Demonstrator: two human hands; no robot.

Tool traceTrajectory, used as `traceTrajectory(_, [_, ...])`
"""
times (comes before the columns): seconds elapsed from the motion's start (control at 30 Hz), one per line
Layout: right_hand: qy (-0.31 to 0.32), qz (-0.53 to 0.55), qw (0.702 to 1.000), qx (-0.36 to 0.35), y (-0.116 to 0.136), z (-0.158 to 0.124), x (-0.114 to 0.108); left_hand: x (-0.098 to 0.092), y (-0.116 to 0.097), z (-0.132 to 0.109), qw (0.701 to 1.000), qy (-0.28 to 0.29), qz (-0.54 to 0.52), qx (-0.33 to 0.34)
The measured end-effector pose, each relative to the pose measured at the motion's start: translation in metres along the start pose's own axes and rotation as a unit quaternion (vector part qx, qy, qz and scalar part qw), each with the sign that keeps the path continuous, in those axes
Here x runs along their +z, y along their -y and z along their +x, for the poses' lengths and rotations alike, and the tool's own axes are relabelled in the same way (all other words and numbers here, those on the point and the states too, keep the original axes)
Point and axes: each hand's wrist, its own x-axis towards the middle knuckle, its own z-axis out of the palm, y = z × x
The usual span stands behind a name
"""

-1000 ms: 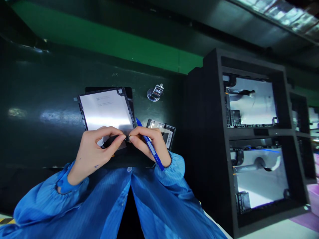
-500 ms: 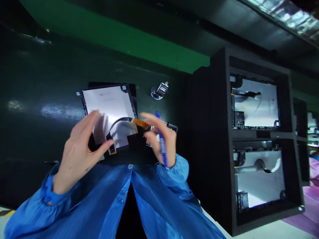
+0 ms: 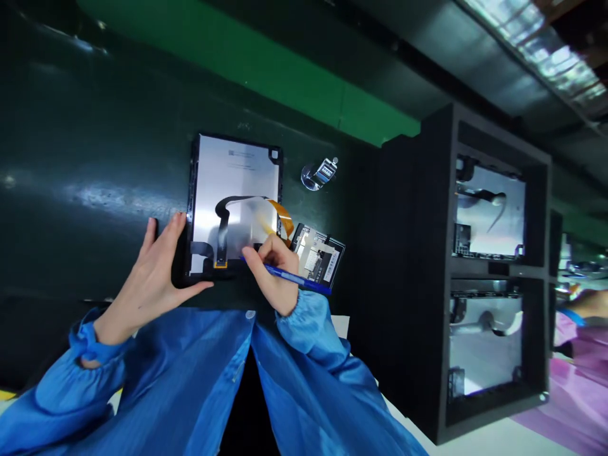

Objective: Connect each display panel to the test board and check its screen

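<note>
A display panel (image 3: 237,174) with a silvery back and black edges lies on the dark worktop in front of me. Along its left edge my left hand (image 3: 149,278) is open, fingers extended and thumb reaching past the lower corner. A ribbon cable (image 3: 221,231), black with an orange end, curves across the panel's back. My right hand (image 3: 279,278) holds a blue pen (image 3: 304,280) and is at the panel's lower right; its fingers cover that corner. Just right of this hand lies a small circuit board unit (image 3: 316,258), tilted, partly behind the pen.
A metal tally counter (image 3: 323,174) sits beyond the circuit board. At my right stands a black foam tray (image 3: 444,266) with two compartments, each holding a similar panel (image 3: 491,212). A person in pink sleeves (image 3: 565,392) is at the far right.
The panel now lies squarer, aligned over the black piece beneath it. My left hand moved off its face to the left edge. My right hand let go of the cable and lowered, the pen tilting flatter.
</note>
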Motion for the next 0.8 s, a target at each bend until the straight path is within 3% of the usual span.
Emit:
traceTrajectory(0.13, [-0.024,-0.087,0.994,-0.07,-0.006,0.005,0.015,0.001,0.0,0.002,1.0,-0.005,-0.008,0.008])
traceTrajectory(0.37, [-0.026,-0.118,0.985,-0.121,-0.012,0.003,0.021,0.003,0.003,0.0,1.0,-0.002,-0.016,0.006])
traceTrajectory(0.53, [-0.044,-0.106,0.99,-0.082,-0.013,0.003,0.017,-0.001,-0.002,0.003,1.0,-0.015,-0.005,0.002])
traceTrajectory(0.67, [-0.094,0.008,0.995,-0.021,-0.011,0.004,0.011,-0.012,-0.015,0.009,0.988,-0.04,0.054,-0.137])
traceTrajectory(0.73, [-0.084,0.037,0.995,-0.027,-0.01,0.003,0.007,-0.017,-0.02,0.011,0.979,-0.015,0.069,-0.193])
traceTrajectory(0.8, [-0.052,0.025,0.996,-0.063,-0.01,0.0,0.003,-0.022,-0.023,0.012,0.976,0.022,0.059,-0.208])
